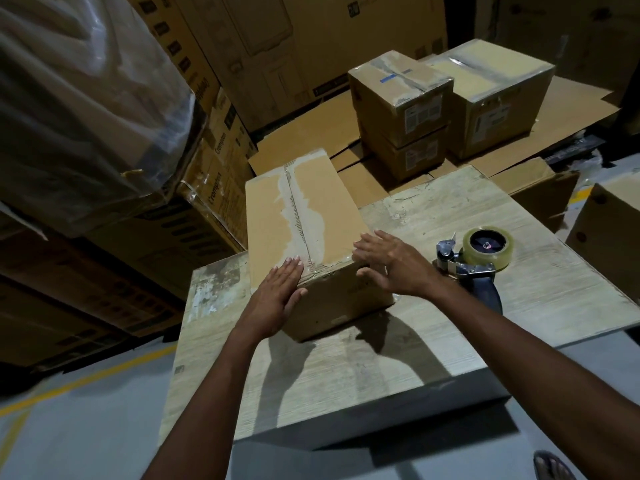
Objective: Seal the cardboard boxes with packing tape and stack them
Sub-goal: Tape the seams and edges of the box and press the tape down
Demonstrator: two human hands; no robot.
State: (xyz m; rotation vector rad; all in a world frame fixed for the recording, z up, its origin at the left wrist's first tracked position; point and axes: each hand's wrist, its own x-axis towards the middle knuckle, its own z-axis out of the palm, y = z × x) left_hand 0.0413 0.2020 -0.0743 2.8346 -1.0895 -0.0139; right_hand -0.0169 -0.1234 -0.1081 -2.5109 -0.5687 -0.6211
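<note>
A long cardboard box [322,209] lies on the wooden table [363,368], its closed top seam showing torn paper where old tape was. My left hand [277,299] lies flat with straight fingers on the box's near top edge, left of the seam. At the near right corner my right hand [388,265] presses with spread fingers, thumb on the front face. A tape dispenser [474,258] with a clear roll lies on the table just right of my right hand; neither hand holds it.
Beyond the table, two taped boxes [398,112] are stacked one on the other, with a larger taped box [495,98] beside them, on flattened cardboard. Tall stacks of cartons, some plastic-wrapped [86,98], stand at the left. Another box [609,216] sits at the right edge.
</note>
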